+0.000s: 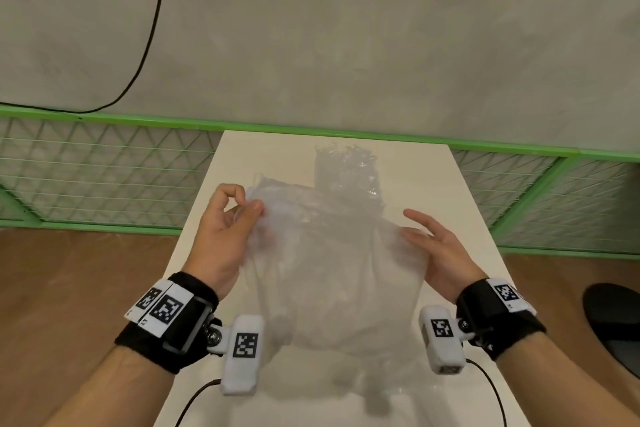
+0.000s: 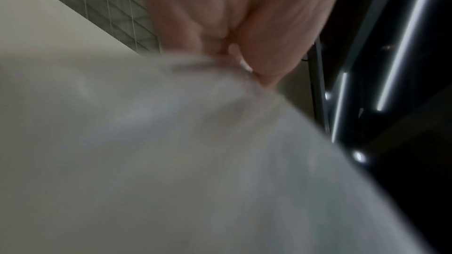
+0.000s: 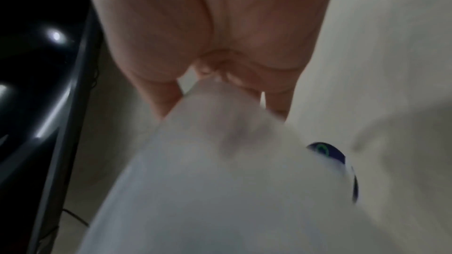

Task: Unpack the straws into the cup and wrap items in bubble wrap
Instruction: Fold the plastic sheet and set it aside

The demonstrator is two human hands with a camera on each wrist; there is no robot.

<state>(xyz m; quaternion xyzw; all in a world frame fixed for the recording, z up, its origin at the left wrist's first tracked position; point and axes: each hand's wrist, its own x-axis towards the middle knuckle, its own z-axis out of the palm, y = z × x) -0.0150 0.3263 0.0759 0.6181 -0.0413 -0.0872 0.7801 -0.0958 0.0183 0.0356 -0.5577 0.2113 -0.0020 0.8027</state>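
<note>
Hands: left hand [image 1: 228, 218] pinching the bubble wrap [image 1: 332, 274] at its far-left edge, right hand [image 1: 434, 246] pinching its right edge, sheet stretched crosswise between them above the counter [image 1: 450, 191], equally near both.

Black wrist straps [image 1: 498, 315], white tagged cameras [image 1: 242, 354], cables.

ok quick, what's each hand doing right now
Left hand: pinching the translucent bubble wrap sheet.
Right hand: fingers straight, holding the sheet's other edge.
</note>
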